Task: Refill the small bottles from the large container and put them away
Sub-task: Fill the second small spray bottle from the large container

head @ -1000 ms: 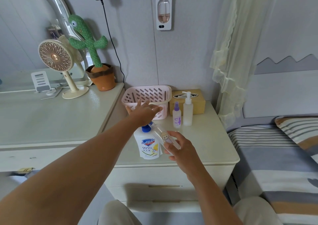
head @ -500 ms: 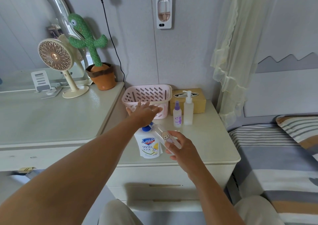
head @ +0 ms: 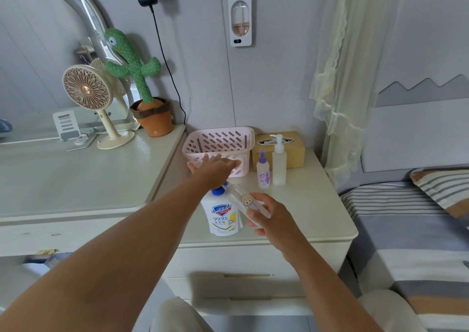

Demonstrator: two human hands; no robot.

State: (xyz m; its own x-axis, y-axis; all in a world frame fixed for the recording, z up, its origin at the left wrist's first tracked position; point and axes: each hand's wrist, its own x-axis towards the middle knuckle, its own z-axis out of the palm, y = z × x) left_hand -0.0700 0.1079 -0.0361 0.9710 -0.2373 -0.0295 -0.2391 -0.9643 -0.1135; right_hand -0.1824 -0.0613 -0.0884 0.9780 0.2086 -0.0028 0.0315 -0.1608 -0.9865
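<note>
The large white Safeguard container [head: 223, 217] with a blue pump stands at the front of the nightstand [head: 309, 204]. My left hand [head: 213, 169] rests flat on the pump head, fingers straight. My right hand [head: 272, 217] grips a small clear bottle with a cartoon sticker [head: 247, 202], tilted with its mouth up against the pump's nozzle. A small spray bottle with a purple top [head: 262, 173] and a clear pump bottle [head: 279, 165] stand upright behind, apart from both hands.
A pink slotted basket [head: 220, 141] sits at the back by the wall, a yellow tissue box [head: 297, 151] to its right. A fan [head: 87, 93] and toy cactus [head: 138, 77] stand on the dresser at left. A bed [head: 418, 230] lies at right.
Both hands keep their places on the pump and the small bottle. Only my view has shifted slightly.
</note>
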